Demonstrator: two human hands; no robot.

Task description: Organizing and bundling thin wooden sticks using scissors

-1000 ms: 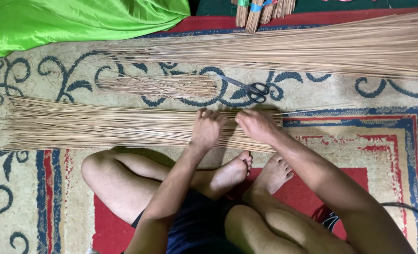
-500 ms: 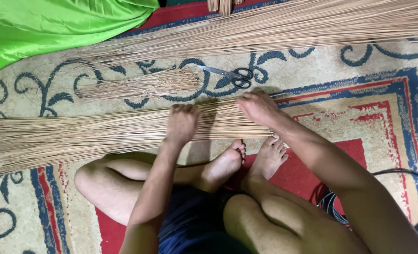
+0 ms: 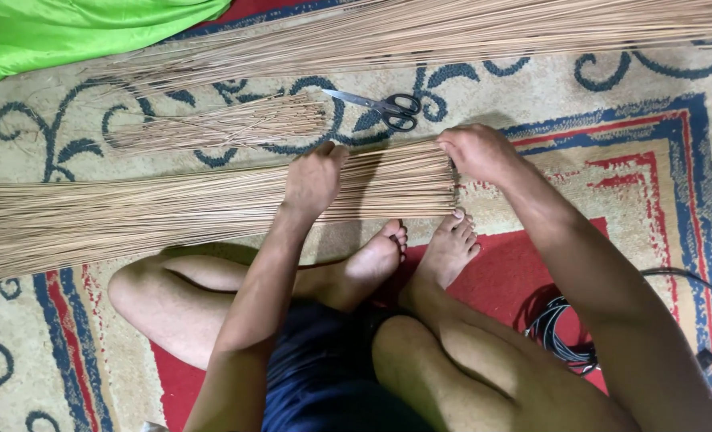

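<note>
In the head view, a person sits cross-legged on a patterned carpet (image 3: 652,152) with a long bundle of thin tan sticks (image 3: 156,212) lying across it just beyond the bare feet (image 3: 420,248). The left hand (image 3: 314,178) lies palm down on top of the bundle near its right-hand part, fingers spread flat and pressing rather than curled round anything, so its grip is open on the sticks. The right hand (image 3: 476,152) is set against the squared-off end of the same bundle, fingers bent toward the stick tips; whether that grip closes on any stick cannot be told from here. Beyond the bundle lies a smaller loose sheaf of sticks (image 3: 220,124), and just right of it a pair of scissors (image 3: 384,104) with black handles lies flat on the carpet. Farther off, a much longer spread of sticks (image 3: 420,36) runs across the top of the view, and a bright green cloth (image 3: 76,32) fills the upper left corner. A dark cable (image 3: 560,332) is coiled on the red part of the carpet by the right knee. Compared with half a second ago, the left hand sits a little farther right along the bundle, the right hand has stayed at the bundle's end, and the scissors now show plainly.
</note>
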